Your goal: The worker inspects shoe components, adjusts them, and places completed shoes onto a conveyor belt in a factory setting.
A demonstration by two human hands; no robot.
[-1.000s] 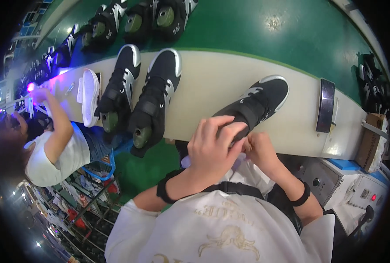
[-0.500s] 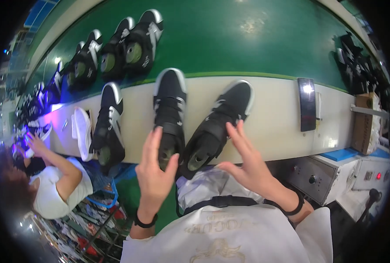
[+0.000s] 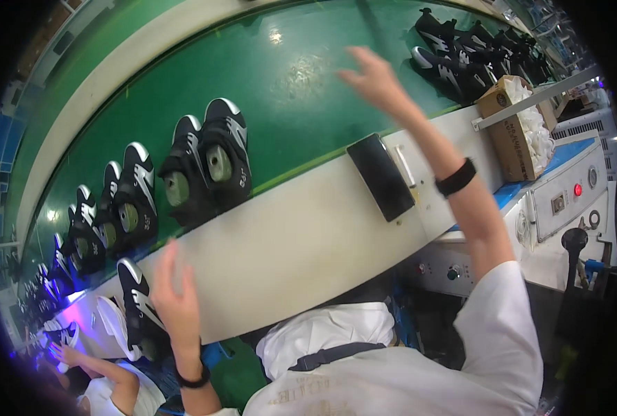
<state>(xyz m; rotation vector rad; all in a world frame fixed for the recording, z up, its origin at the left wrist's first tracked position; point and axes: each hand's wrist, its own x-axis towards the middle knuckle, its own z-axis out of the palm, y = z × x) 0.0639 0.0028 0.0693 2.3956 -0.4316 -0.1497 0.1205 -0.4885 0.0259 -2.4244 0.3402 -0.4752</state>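
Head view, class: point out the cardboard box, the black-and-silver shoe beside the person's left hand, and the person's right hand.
Cardboard box (image 3: 516, 149): head view, on its side wall.
Black-and-silver shoe (image 3: 138, 305): head view, on its upper.
Right hand (image 3: 378, 82): head view, mid-hand.

A cream bench holds a shoe, black slab and, apparently, white sole.
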